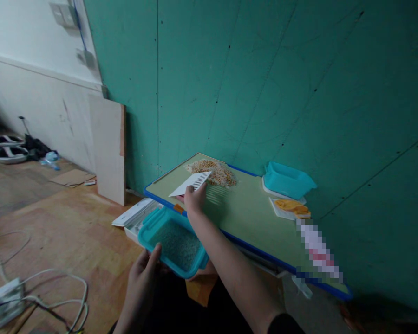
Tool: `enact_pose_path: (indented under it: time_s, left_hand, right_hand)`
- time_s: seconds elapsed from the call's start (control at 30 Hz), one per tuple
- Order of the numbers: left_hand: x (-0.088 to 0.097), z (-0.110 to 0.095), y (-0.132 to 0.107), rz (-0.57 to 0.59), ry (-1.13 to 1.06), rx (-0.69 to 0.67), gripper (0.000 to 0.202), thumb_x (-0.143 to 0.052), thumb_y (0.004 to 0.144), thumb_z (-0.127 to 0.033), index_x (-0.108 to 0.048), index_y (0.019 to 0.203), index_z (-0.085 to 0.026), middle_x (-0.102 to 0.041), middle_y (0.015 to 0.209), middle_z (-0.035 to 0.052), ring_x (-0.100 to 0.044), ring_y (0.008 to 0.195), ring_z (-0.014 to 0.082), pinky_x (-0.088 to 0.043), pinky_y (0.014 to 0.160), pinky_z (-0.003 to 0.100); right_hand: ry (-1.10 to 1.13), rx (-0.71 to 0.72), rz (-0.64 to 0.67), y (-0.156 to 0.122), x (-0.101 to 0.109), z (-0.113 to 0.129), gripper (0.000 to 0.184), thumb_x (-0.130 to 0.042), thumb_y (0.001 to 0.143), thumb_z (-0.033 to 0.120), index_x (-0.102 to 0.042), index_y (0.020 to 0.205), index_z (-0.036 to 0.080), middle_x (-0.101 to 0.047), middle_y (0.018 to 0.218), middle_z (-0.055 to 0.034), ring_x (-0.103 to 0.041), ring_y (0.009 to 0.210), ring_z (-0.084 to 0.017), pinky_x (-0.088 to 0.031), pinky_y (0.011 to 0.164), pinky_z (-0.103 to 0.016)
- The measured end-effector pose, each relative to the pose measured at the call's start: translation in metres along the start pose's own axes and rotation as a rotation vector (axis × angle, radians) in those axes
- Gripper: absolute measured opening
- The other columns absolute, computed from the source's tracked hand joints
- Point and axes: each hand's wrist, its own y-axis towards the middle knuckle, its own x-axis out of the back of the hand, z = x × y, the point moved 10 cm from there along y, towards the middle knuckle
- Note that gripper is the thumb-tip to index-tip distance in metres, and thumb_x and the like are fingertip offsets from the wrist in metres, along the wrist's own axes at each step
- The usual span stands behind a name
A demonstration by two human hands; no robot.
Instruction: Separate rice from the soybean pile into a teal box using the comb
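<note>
My left hand (146, 267) grips the near rim of a turquoise plastic tub (146, 232), thumb over the edge. Fine pale grains (179, 243) cover the tub's bottom, and it is held just below the table's front edge. In my right hand (195, 197) is a white slotted scoop (190, 183), its slots toward the right. Beyond the scoop, a heap of yellowish beans mixed with pale grains (216, 171) lies on the green tabletop (244, 208). The scoop is above the table, close to the heap's near side; whether it touches cannot be made out.
A second turquoise tub (287, 180) stands at the table's back right, near a folded orange cloth (292, 207). A blurred-out packet (318, 250) lies at the right end. A white open box (135, 218) is under the table's left side; a power strip with cables (7, 297) lies on the floor.
</note>
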Motion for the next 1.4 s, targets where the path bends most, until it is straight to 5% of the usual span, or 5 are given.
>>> enact_pose_path:
  time_s: [0.33,0.5,0.67,0.87,1.4]
  left_hand:
    - [-0.004,-0.001,-0.005,0.056,0.005,0.028,0.045,-0.084,0.067,-0.058,-0.067,0.079,-0.019,-0.064,0.058,-0.0024,-0.060,0.053,0.0150,-0.051,0.053,0.024]
    - [-0.003,0.005,-0.002,0.044,-0.055,0.060,0.044,-0.086,0.066,-0.055,-0.063,0.076,-0.019,-0.062,0.055,-0.0036,-0.059,0.049,0.0142,-0.049,0.049,0.023]
    - [0.000,0.005,-0.001,0.021,-0.070,0.040,0.045,-0.086,0.066,-0.056,-0.065,0.078,-0.018,-0.064,0.058,-0.0024,-0.061,0.050,0.0150,-0.052,0.049,0.024]
    - [0.001,0.004,-0.003,-0.011,-0.052,0.011,0.042,-0.085,0.069,-0.054,-0.065,0.076,-0.018,-0.063,0.058,-0.0023,-0.061,0.049,0.0142,-0.052,0.048,0.022]
    - [0.006,0.014,0.003,0.002,-0.053,0.056,0.046,-0.087,0.064,-0.058,-0.064,0.071,-0.018,-0.061,0.056,-0.0026,-0.059,0.049,0.0142,-0.049,0.047,0.023]
  right_hand:
    - [0.029,-0.011,-0.064,-0.006,0.005,-0.008,0.061,-0.050,0.079,0.019,-0.040,0.139,0.018,-0.053,0.143,-0.0204,-0.074,0.088,-0.028,-0.065,0.057,-0.038]
    - [-0.073,0.141,0.037,-0.001,0.039,0.033,0.057,-0.054,0.076,0.023,-0.049,0.133,0.020,-0.068,0.124,-0.0126,-0.074,0.079,-0.023,-0.064,0.061,-0.035]
    - [-0.453,0.331,0.176,0.025,0.083,0.095,0.037,-0.061,0.069,0.024,-0.069,0.104,0.016,-0.075,0.091,-0.0085,-0.072,0.083,-0.026,-0.062,0.071,-0.038]
    - [-0.682,0.381,0.219,0.045,0.117,0.090,0.032,-0.061,0.069,0.023,-0.072,0.098,0.018,-0.076,0.087,-0.0066,-0.072,0.086,-0.025,-0.061,0.076,-0.038]
    - [-0.693,0.339,0.302,0.068,0.099,0.084,0.027,-0.063,0.066,0.015,-0.073,0.092,0.017,-0.075,0.081,-0.0061,-0.072,0.080,-0.024,-0.062,0.073,-0.037]
